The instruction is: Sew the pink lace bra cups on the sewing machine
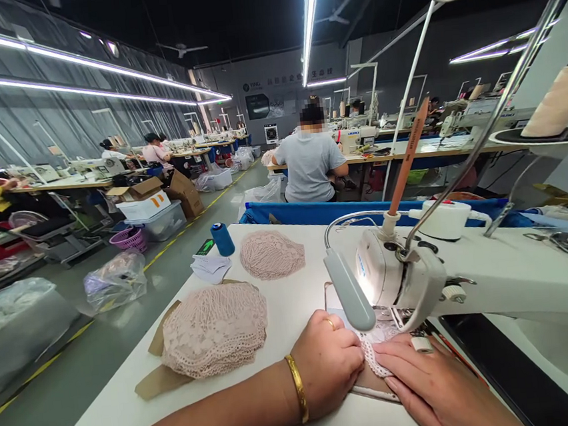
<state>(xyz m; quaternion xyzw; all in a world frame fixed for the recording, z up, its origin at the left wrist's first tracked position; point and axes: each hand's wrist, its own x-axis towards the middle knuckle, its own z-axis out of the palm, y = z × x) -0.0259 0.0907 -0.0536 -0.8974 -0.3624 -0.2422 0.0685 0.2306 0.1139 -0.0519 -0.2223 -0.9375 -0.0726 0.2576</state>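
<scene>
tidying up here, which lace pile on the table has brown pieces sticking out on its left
The nearer, bigger pile, with brown pieces jutting out; the farther pile, beside the blue spool, shows none there.

Sewing machines (512, 285), a thread cone (557, 103) and people (308, 165) seated at long tables (379, 159) make this a sewing workshop.

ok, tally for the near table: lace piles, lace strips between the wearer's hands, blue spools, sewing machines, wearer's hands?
Lace piles, near and far: 2
Lace strip: 1
Blue spool: 1
Sewing machine: 1
Hands, left hand and right hand: 2
Total: 7
</scene>
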